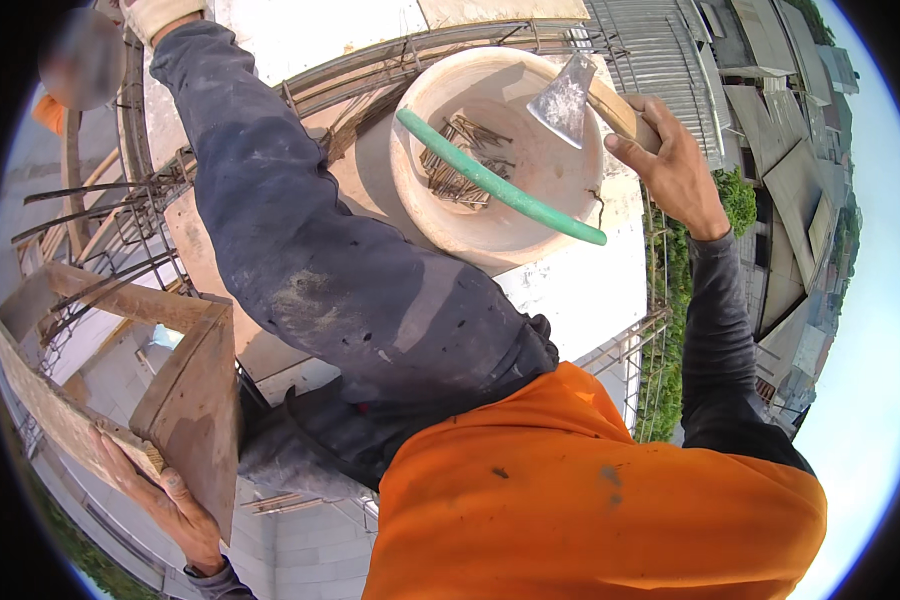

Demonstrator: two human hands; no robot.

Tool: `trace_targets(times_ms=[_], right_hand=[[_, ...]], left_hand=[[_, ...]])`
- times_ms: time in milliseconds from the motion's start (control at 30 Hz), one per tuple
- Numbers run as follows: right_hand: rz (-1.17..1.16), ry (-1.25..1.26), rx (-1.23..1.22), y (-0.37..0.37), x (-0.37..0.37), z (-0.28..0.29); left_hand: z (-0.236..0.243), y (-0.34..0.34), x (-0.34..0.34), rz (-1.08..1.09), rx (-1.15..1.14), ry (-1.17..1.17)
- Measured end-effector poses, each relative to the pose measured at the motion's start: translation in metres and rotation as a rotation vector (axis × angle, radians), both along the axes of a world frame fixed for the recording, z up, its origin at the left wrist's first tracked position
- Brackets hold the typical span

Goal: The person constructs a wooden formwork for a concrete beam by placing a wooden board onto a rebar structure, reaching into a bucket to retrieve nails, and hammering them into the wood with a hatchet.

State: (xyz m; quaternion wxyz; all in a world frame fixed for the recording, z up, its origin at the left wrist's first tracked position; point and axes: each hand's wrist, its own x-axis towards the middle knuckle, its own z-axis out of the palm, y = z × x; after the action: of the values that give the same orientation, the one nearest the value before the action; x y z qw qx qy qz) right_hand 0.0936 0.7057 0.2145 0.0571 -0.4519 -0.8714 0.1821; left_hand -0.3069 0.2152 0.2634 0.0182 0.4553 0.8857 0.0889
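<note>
My right hand (pixel 678 170), at the upper right, is closed round the wooden handle of a hatchet (pixel 567 100). Its broad, pale-smeared blade hangs over a round, dusty basin (pixel 414 205). Inside the basin lies a pile of long nails (pixel 460 185). A green hose piece (pixel 500 188) stretches across it, one end over the near right rim. At the lower left, my left hand (pixel 182 515) grips the edge of a wooden formwork box (pixel 185 400) made of boards. Its fingers lie along the outer board and its thumb is on the other side.
My bent leg (pixel 350 270) crosses the middle, beside the basin. Rebar (pixel 100 195) juts out at the left, near another person's orange garment (pixel 50 113). A pale sheet (pixel 580 300) lies under the basin. Beyond the right edge, rooftops (pixel 795 190) and greenery show far below.
</note>
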Motion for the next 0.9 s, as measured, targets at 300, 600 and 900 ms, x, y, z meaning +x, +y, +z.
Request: trace_targets(times_ms=[300, 600, 900], right_hand=[[-0.731, 0.074, -0.106, -0.087, 0.142, -0.196], [-0.521, -0.047, -0.044, -0.128, 0.142, -0.243], [-0.374, 0.496, 0.012, -0.005, 0.026, -0.068]], left_hand=[[-0.001, 0.006, -0.004, -0.03, 0.009, 0.028], [-0.005, 0.005, -0.007, -0.041, 0.096, -0.03], [-0.007, 0.002, -0.005, -0.029, 0.11, -0.027]])
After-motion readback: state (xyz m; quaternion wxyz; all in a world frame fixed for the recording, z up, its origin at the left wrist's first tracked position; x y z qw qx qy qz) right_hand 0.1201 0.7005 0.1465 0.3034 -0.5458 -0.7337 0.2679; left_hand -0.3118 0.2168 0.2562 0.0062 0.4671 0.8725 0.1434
